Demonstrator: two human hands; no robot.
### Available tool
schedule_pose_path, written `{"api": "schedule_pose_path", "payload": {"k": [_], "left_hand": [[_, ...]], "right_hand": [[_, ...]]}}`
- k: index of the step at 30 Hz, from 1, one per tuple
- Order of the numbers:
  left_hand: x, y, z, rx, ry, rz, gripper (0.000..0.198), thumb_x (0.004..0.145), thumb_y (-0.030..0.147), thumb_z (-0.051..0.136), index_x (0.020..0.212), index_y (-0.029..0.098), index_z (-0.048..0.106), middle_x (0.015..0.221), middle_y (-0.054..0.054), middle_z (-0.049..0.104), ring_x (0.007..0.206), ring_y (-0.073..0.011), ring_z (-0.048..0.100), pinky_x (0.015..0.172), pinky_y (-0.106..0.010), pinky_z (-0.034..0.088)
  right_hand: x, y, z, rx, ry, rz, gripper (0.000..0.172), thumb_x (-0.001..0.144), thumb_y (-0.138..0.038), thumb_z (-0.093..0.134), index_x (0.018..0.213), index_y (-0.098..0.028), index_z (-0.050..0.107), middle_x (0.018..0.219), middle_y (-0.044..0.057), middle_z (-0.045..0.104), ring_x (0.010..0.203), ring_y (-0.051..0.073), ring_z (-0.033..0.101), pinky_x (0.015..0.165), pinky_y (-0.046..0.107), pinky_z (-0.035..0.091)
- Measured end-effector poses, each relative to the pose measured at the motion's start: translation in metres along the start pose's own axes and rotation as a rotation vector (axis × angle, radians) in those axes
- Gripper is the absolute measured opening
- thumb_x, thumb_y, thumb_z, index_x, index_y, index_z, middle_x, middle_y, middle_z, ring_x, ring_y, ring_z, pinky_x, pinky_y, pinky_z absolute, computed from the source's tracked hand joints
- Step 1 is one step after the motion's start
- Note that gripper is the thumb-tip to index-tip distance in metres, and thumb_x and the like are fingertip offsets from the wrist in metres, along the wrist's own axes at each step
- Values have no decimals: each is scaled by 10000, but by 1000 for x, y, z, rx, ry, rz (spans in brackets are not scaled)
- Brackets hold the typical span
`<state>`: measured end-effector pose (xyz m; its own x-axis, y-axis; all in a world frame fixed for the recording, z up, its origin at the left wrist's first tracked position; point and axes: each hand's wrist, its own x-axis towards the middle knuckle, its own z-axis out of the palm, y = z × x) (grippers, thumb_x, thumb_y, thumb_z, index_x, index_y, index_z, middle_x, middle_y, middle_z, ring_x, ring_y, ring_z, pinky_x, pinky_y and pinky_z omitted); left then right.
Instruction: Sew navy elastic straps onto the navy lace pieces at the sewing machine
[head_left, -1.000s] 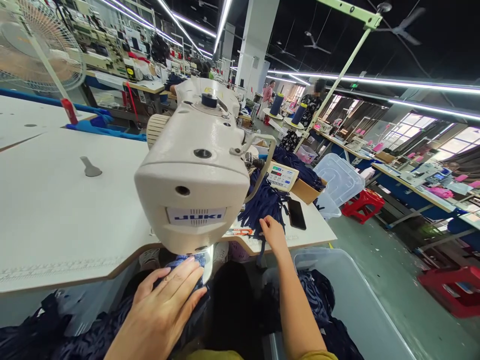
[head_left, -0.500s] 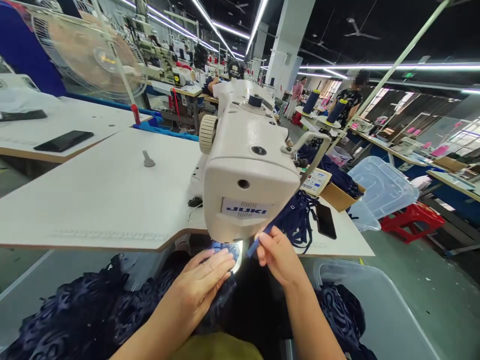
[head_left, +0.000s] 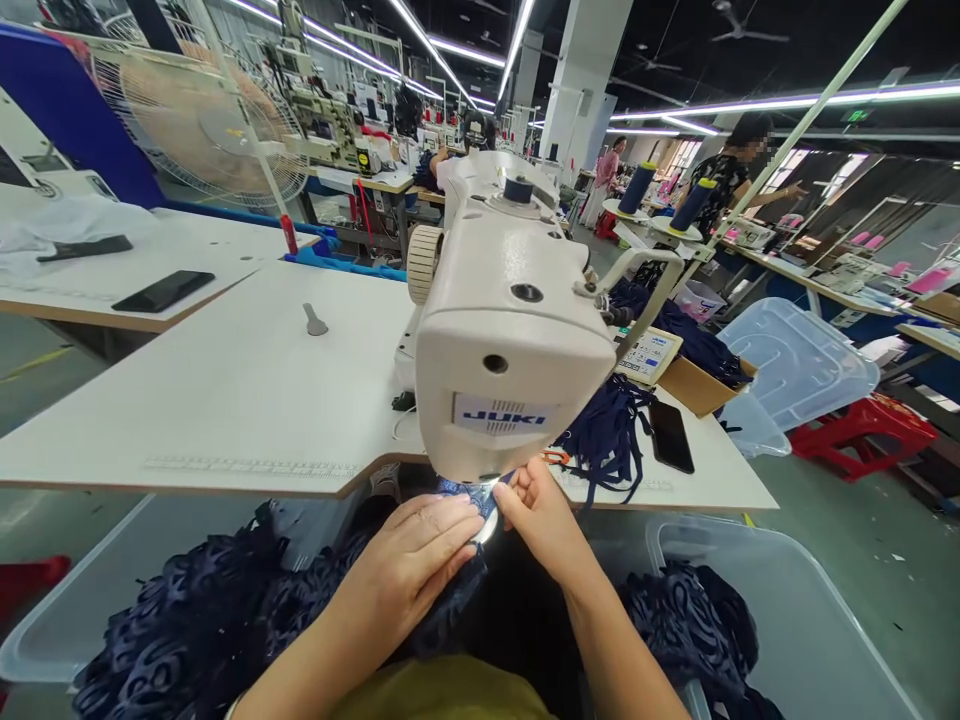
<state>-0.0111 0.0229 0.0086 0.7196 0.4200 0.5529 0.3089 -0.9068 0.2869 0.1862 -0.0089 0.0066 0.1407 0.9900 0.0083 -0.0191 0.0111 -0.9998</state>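
Observation:
A white sewing machine (head_left: pixel 517 350) stands in front of me, its lamp lighting the needle area. Under its head lies a piece of blue patterned fabric (head_left: pixel 480 492). My left hand (head_left: pixel 424 545) presses on this fabric from the left, fingers together, and dark blue cloth (head_left: pixel 457 600) hangs below it. To the right of the needle area, my right hand (head_left: pixel 541 515) pinches a narrow blue strap (head_left: pixel 504 482) against the fabric edge. The needle and presser foot are hidden behind the machine head.
Dark blue straps (head_left: pixel 607 430) and a phone (head_left: pixel 671 437) lie right of the machine. Bins of navy pieces (head_left: pixel 187 620) flank my lap. A fan (head_left: pixel 217 125) stands back left; a person (head_left: pixel 724 175) stands back right.
My right hand has moved left and closer to the left hand, bringing the strap to the fabric under the machine head. The whole view has shifted slightly.

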Motion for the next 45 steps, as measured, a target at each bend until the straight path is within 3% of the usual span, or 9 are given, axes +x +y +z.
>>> {"api": "schedule_pose_path", "payload": {"k": [7, 11, 20, 28, 35, 45], "left_hand": [[-1, -2, 1, 25, 89, 75, 293, 924, 154, 519, 1208, 186, 580, 1183, -60, 661, 1100, -156, 602, 1025, -321, 445], [1, -1, 0, 55, 64, 88, 293, 928, 161, 512, 1212, 189, 580, 1177, -55, 664, 1092, -164, 612, 1026, -334, 463], [10, -1, -6, 86, 12, 172, 281, 936, 142, 485, 1201, 152, 576, 1155, -63, 668, 1121, -154, 596, 1060, -329, 441], [20, 6, -11, 113, 37, 174, 238, 938, 147, 472, 1128, 161, 614, 1076, -59, 698, 1055, -153, 631, 989, -312, 496], [18, 4, -9, 79, -21, 166, 268, 947, 158, 462, 1188, 160, 580, 1137, -70, 670, 1079, -161, 620, 1019, -334, 478], [22, 6, -13, 143, 59, 158, 230, 952, 189, 475, 1133, 188, 618, 1059, -17, 702, 1039, -120, 622, 956, -243, 450]], "right_hand": [[-4, 7, 12, 168, 84, -10, 147, 845, -247, 573, 951, -224, 474, 694, -71, 459, 583, 80, 446, 537, 181, 374], [-5, 7, 14, 192, 93, 1, 154, 846, -236, 569, 973, -228, 482, 736, -53, 494, 649, 100, 502, 618, 211, 426], [-5, 10, 15, 120, 112, -36, 164, 858, -196, 534, 1012, -226, 486, 743, -61, 469, 630, 93, 468, 755, 251, 450], [-5, 10, 14, 76, 119, -45, 174, 856, -214, 534, 1020, -214, 476, 850, -24, 533, 763, 118, 528, 728, 241, 430], [-5, 10, 15, 53, 138, -28, 130, 853, -205, 529, 973, -213, 481, 811, -41, 491, 694, 100, 478, 678, 223, 410], [-4, 11, 10, 12, 96, -31, 128, 847, -213, 540, 961, -219, 481, 743, -57, 437, 641, 99, 440, 629, 222, 388]]}}
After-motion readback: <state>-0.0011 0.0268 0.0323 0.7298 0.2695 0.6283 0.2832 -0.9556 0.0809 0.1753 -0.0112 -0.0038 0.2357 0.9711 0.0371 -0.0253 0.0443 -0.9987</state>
